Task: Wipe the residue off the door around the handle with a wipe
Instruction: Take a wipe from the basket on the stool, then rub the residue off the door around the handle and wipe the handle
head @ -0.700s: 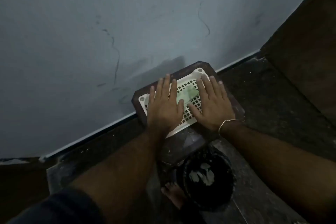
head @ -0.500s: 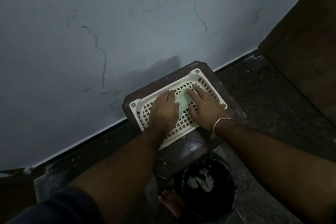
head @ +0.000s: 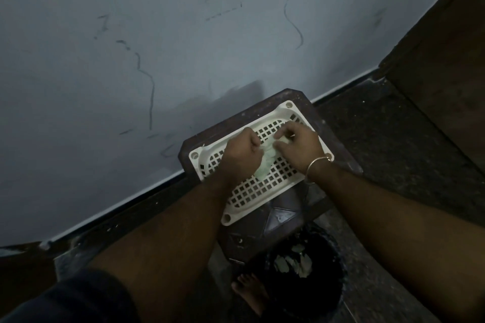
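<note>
Grip: pale green wipe point(head: 266, 158) pinched at once by left hand point(head: 240, 156) and right hand point(head: 299, 145), bunched over white lattice tray point(head: 258, 191) on dark stool point(head: 286, 214), wall at 12 o'clock. Wipe judged light, limp, tear-prone; best gathered into pad, held at middle.

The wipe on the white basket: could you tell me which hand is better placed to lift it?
Probably the right hand: its fingers pinch the wipe at its bunched upper end, while the left hand covers its lower side.
</note>
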A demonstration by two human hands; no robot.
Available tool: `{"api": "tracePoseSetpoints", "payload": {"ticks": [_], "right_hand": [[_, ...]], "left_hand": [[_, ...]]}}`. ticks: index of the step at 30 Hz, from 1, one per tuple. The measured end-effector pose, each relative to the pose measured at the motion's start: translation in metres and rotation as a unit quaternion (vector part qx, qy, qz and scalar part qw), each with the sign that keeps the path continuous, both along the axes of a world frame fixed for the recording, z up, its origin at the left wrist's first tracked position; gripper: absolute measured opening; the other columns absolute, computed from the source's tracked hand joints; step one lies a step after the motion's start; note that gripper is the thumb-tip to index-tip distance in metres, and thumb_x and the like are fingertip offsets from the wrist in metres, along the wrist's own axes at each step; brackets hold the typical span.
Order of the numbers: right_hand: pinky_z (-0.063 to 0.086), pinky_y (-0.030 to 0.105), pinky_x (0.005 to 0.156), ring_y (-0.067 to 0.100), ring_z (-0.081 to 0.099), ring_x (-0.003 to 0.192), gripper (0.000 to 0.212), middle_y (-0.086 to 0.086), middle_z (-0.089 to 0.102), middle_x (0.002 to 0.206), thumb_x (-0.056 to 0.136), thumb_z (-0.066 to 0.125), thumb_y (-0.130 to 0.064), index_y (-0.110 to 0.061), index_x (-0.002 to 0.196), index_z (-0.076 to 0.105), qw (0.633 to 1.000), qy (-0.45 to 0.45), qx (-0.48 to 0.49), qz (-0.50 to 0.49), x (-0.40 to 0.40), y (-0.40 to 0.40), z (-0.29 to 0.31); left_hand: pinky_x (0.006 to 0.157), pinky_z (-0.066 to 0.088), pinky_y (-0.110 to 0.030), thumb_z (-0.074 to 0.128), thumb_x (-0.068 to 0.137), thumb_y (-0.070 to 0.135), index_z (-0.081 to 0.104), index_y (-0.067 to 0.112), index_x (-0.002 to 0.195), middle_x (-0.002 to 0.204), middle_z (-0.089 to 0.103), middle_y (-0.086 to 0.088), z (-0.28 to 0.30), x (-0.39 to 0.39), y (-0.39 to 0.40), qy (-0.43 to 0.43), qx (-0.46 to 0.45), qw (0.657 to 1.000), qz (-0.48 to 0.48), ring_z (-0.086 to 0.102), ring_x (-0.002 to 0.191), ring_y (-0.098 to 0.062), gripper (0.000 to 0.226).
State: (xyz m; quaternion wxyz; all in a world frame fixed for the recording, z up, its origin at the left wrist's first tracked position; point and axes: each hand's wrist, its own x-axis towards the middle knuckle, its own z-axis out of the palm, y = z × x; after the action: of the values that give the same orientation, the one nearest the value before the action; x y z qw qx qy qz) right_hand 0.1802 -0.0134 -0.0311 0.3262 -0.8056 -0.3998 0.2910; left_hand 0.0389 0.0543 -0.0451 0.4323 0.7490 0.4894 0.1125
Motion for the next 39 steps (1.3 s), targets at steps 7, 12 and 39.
{"api": "tracePoseSetpoints", "payload": {"ticks": [7, 12, 39], "right_hand": [[0.054, 0.031, 0.070, 0.014, 0.060, 0.077, 0.047, -0.003, 0.059, 0.085, 0.069, 0.072, 0.009, -0.022, 0.103, 0.064, 0.976, 0.201, 0.004, -0.080, -0.001, 0.002, 0.009], [0.058, 0.030, 0.068, 0.017, 0.072, 0.076, 0.039, 0.008, 0.073, 0.089, 0.073, 0.069, 0.017, -0.013, 0.097, 0.067, 0.942, 0.333, 0.029, -0.041, -0.010, 0.006, 0.019], [0.050, 0.047, 0.074, 0.036, 0.061, 0.088, 0.019, 0.007, 0.068, 0.089, 0.071, 0.065, -0.003, -0.011, 0.087, 0.072, 0.831, -0.198, 0.338, 0.394, -0.274, -0.006, 0.327]], "left_hand": [[0.066, 0.051, -0.030, 0.071, 0.081, 0.021, 0.068, 0.013, 0.089, 0.075, 0.066, 0.003, 0.013, -0.009, -0.004, 0.045, -0.111, 0.991, -0.057, 0.063, 0.073, -0.019, 0.012], [0.072, 0.055, -0.039, 0.077, 0.076, 0.029, 0.060, 0.018, 0.088, 0.087, 0.072, -0.004, 0.019, -0.024, -0.010, -0.002, -0.121, 0.992, 0.031, 0.069, 0.081, -0.022, 0.024], [0.076, 0.057, -0.036, 0.042, 0.092, -0.011, 0.058, -0.004, 0.124, 0.105, 0.066, -0.021, 0.350, -0.267, -0.070, -0.460, -0.189, 0.770, 0.400, 0.065, 0.084, -0.027, 0.036]]}}
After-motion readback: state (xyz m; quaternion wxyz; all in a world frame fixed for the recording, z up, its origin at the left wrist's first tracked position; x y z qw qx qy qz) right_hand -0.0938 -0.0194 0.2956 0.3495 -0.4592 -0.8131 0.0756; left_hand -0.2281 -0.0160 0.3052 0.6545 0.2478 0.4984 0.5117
